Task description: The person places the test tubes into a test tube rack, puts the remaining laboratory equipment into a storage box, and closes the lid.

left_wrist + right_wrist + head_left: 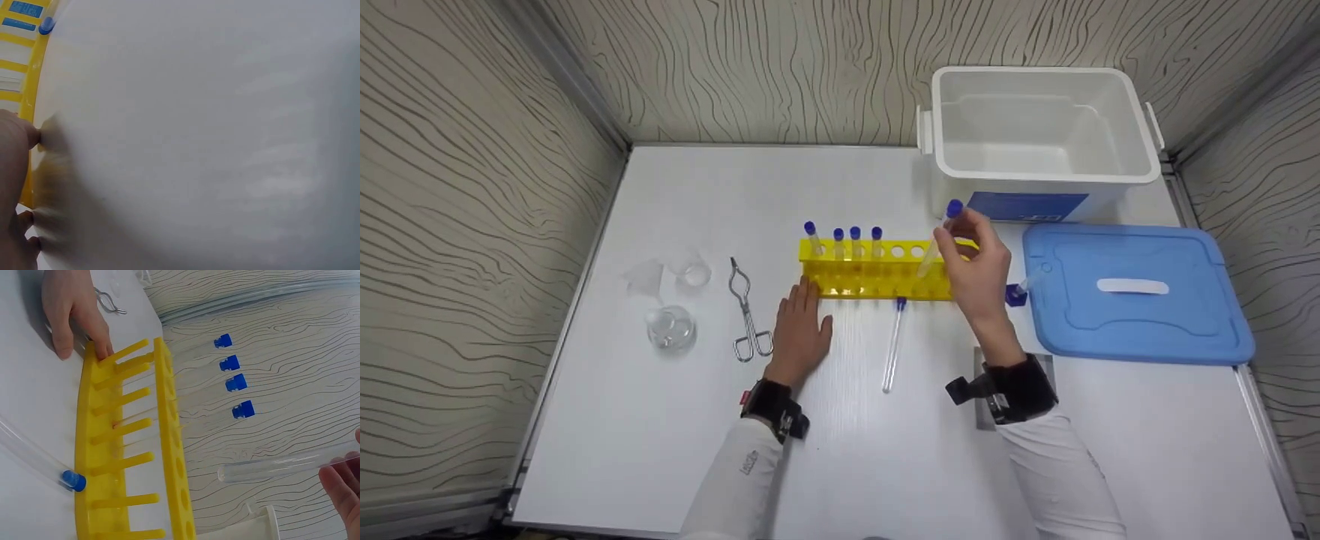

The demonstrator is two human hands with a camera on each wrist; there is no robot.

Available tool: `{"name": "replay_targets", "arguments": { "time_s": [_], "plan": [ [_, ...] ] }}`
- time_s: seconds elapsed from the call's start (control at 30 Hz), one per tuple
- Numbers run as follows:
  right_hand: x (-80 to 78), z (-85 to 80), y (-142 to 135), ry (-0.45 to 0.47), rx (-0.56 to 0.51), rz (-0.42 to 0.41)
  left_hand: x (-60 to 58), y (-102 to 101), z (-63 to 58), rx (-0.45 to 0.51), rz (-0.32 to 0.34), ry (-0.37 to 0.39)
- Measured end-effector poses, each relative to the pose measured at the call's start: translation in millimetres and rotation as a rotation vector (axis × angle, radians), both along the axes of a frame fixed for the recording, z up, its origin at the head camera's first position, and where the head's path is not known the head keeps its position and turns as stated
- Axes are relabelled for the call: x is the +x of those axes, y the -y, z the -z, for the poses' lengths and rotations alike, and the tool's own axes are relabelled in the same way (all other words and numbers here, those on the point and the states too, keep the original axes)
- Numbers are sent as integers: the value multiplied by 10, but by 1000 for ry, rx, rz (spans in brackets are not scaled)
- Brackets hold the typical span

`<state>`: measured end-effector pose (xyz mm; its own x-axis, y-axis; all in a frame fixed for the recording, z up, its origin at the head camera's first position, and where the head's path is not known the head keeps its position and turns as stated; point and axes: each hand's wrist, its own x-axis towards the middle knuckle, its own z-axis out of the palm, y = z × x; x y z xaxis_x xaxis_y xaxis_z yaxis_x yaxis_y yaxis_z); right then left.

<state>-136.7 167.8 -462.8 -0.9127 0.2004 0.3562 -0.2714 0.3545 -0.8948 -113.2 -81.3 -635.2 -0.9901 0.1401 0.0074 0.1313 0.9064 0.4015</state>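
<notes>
My right hand (979, 274) pinches a clear test tube (275, 467) with a blue cap, raised and tilted above the right part of a yellow test tube rack (84, 439). In the right wrist view its rounded bottom is apart from the rack. Several blue-capped test tubes (243, 409) stand in the rack's left part, the leftmost leaning. My left hand (801, 330) lies with fingers extended, touching the rack's left front end. Another capped test tube (894, 349) lies on the table, its cap against the rack's front edge.
Metal crucible tongs (746, 311), a glass flask (671, 328), a clear funnel (645, 277) and a small beaker (693, 274) are at left. A white bin (1035, 180) stands at back right. Before it lies a blue lid (1140, 322), beside a blue-based cylinder (1016, 295).
</notes>
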Motion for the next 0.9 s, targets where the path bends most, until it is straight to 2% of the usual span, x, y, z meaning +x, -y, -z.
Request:
{"name": "replay_targets", "arguments": {
  "time_s": [0.17,0.33,0.57,0.9],
  "plan": [
    [-67,-65,32,-68,-20,-12,-4,-1,-2,-6,7,7],
    [-120,-45,83,-64,-27,-40,-10,7,-6,-17,8,11],
    [-208,104,145,-40,-13,-72,0,11,-3,-3,1,16],
    [-295,312,155,41,23,-93,8,4,-18,10,2,12]
  ]
}}
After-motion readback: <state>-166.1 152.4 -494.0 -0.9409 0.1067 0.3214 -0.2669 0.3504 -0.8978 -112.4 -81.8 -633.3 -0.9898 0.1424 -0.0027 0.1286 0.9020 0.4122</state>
